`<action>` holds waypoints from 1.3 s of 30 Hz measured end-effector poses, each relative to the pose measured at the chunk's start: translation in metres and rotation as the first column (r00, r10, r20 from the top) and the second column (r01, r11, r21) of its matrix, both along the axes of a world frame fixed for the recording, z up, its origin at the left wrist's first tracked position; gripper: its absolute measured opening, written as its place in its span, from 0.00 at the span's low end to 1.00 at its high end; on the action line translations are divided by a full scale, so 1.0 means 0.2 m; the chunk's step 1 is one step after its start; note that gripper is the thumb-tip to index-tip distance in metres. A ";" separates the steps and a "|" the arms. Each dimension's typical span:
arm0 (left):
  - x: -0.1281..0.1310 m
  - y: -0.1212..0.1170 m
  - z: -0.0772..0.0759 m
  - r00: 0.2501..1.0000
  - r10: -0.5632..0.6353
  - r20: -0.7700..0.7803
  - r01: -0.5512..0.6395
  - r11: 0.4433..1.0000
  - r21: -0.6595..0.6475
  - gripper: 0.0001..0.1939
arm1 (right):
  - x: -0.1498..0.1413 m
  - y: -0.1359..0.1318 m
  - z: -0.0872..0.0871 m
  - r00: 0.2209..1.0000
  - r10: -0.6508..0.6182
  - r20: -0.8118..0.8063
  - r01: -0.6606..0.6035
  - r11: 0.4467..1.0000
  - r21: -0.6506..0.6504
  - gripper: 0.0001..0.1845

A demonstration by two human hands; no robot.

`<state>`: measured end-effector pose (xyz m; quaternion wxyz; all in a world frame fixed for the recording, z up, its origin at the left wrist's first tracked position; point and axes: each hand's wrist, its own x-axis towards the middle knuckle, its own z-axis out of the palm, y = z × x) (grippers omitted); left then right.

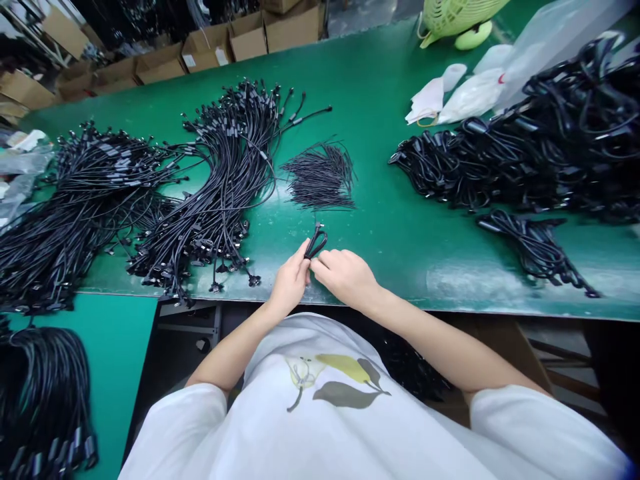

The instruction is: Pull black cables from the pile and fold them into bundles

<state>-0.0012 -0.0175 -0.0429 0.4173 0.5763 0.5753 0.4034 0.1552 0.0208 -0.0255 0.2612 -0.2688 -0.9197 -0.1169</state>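
I hold a thin black cable folded into a small loop (316, 245) in front of my body, just above the near edge of a glossy green tabletop (400, 247). My left hand (290, 283) grasps the cable between thumb and fingers from the left side, and the loop and its small plug end stick up past my fingertips. My right hand (349, 277) is curled, its fingers pinching at the lower part of the same cable; the exact spot under those fingertips is hidden from me. Just beyond my hands lies a loose pile of thin, straight black strips (323, 177). To my left spread 2 large heaps of long black cables with grey and black connectors, a nearer-to-centre heap (227, 167) and an outer heap (85, 200), and they touch. To my right is a big mound of coiled black cables (540, 147), with a smaller bunch of coiled black cables (533, 250) near its front. Farther back stand a pale green openwork plastic basket (460, 17) and crumpled white plastic bags (470, 97). Open brown cardboard boxes (207, 52) line the far side.
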 end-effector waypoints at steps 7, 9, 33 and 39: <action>-0.02 0.04 -0.03 0.990 -0.045 0.134 0.080 0.962 -0.263 0.24 | 0.01 0.07 0.02 0.932 0.275 0.235 -0.322 0.927 0.193 0.13; -0.04 0.05 -0.05 0.966 -0.034 0.256 0.121 0.934 -0.335 0.25 | 0.02 0.08 0.03 0.906 0.271 0.326 -0.336 0.927 0.164 0.12; 0.07 0.01 0.07 0.802 0.205 0.561 0.019 0.930 -0.367 0.20 | -0.06 0.10 0.11 0.858 0.176 0.482 0.034 0.918 -0.395 0.13; 0.01 0.09 0.09 0.733 0.224 0.642 -0.141 0.974 -0.178 0.17 | -0.12 0.15 0.08 0.965 -0.125 -0.232 -0.134 0.527 -0.840 0.19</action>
